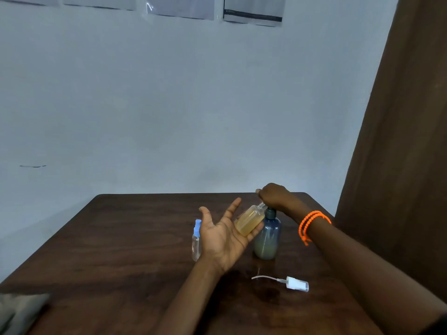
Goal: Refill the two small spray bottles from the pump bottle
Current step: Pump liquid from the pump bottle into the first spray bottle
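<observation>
We look down at a dark wooden table (125, 238) that fills the lower half of the frame, with a pale wall behind it and a brown curtain (399, 141) down the right edge.

Just right of centre, our left hand (223, 234) is turned palm up, thumb and fingers spread wide and mostly straight. A small uncapped spray bottle (250, 221), nearly full of amber liquid, lies tilted across the fingertips, its open neck pointing up and right toward the pump spout. We cannot tell whether any finger curls behind it.

Our right hand (273, 195) sits on top of the pump bottle (267, 238), fingers curled down over the pump head. The wrist wears an orange beaded bracelet (312, 223). The pump bottle stands upright on the table, bluish and translucent, with yellowish liquid in its lower part.

A second small spray bottle (196, 240), clear with a blue top, stands upright just left of the left hand, partly hidden by it.

In the lower right of the table lies a loose white sprayer cap (296, 284) on its side, its thin tube trailing left.
</observation>
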`<action>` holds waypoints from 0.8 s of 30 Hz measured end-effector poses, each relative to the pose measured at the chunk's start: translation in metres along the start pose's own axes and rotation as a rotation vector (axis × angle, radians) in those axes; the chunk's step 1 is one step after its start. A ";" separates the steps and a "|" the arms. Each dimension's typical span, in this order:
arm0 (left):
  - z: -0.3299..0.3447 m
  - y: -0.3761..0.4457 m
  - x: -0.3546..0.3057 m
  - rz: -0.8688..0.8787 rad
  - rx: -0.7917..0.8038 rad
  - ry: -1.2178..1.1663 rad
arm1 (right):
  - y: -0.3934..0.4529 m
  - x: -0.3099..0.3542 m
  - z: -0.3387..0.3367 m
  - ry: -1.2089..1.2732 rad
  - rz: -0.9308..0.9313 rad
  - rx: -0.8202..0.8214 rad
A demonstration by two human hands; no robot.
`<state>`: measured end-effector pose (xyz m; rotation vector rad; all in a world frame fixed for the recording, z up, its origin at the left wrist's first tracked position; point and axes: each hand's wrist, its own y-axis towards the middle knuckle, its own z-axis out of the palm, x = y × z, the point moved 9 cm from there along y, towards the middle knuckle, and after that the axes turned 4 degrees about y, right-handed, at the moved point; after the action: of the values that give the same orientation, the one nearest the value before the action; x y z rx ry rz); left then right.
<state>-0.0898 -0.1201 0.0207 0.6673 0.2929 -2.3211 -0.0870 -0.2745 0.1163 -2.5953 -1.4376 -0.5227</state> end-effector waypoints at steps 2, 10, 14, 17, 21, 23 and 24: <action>0.001 -0.001 0.002 -0.007 -0.003 0.004 | 0.000 -0.001 -0.004 0.027 0.011 0.007; -0.001 0.000 0.002 -0.007 -0.011 0.014 | -0.006 -0.004 0.000 0.139 0.032 0.022; -0.002 -0.001 0.003 -0.018 -0.014 0.015 | -0.003 -0.003 -0.005 0.127 0.038 0.042; -0.002 0.001 0.003 -0.020 -0.017 0.013 | -0.001 -0.001 -0.003 0.109 0.026 -0.001; 0.000 0.001 0.006 -0.022 -0.005 0.013 | -0.005 -0.006 -0.001 0.089 0.058 0.014; 0.000 -0.001 0.007 -0.028 -0.005 0.008 | -0.003 -0.004 -0.007 0.092 0.048 0.023; -0.001 -0.001 0.007 -0.030 -0.008 0.007 | 0.001 -0.004 -0.007 0.088 0.038 0.023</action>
<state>-0.0944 -0.1230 0.0163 0.6716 0.3168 -2.3456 -0.0898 -0.2798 0.1220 -2.5425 -1.3565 -0.6044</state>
